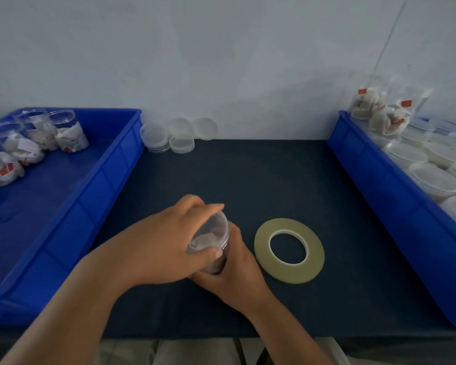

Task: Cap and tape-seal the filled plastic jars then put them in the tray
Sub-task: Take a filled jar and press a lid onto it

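Capping the jar [214,267], you had both hands on it over the dark table [248,175].
From the head view, your left hand [163,241] curled over the lid [211,233] and pinched its rim. Your right hand [237,270] clasped the jar's body beneath. The jar leaned, lid end uppermost. The tape roll [262,246] lay flat just to its right, nearer your right hand.

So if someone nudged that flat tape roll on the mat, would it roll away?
Probably not: the tape roll lies flat on the mat, so it should slide. It looks thin and wide, so likely light, maybe bendy.
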A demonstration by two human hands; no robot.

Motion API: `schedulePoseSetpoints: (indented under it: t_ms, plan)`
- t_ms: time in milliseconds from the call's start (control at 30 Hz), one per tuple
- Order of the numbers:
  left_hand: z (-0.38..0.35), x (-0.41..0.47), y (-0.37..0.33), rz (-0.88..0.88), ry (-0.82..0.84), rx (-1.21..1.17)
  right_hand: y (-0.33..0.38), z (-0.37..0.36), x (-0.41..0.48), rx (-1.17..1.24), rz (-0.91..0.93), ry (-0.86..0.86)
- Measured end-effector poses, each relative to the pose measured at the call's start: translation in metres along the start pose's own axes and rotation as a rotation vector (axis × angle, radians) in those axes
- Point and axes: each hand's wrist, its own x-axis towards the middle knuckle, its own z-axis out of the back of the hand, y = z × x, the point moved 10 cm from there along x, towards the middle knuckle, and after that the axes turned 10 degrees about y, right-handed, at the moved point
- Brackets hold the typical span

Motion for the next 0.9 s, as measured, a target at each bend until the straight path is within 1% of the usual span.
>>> schedulePoseSetpoints:
  t_ms: [100,200,267,433,500,633,733,900]
  plan:
    - [-0.003,0.011,-0.002,0.083,0.058,0.038,-0.002,-0.003,0.0,0.004,-0.014,0.023]
    - [-0.005,0.019,-0.005,0.127,0.093,0.077,-0.001,-0.004,0.001,-0.004,-0.019,0.028]
    - [-0.008,0.024,-0.008,0.149,0.084,0.093,0.0,-0.005,0.001,-0.033,-0.009,0.035]
    - [-0.016,0.029,-0.011,0.287,-0.006,0.139,-0.004,-0.008,0.005,-0.068,0.006,0.062]
    - [-0.014,0.031,-0.011,0.297,-0.018,0.147,-0.004,-0.008,0.005,-0.067,0.014,0.055]
    - [-0.015,0.034,-0.01,0.254,-0.003,0.131,-0.005,-0.009,0.006,-0.082,0.008,0.044]
    - [-0.014,0.033,-0.01,0.241,-0.01,0.166,-0.004,-0.009,0.007,-0.098,0.008,0.032]
    - [-0.012,0.036,-0.011,0.309,-0.03,0.234,-0.005,-0.009,0.008,-0.111,0.001,0.038]
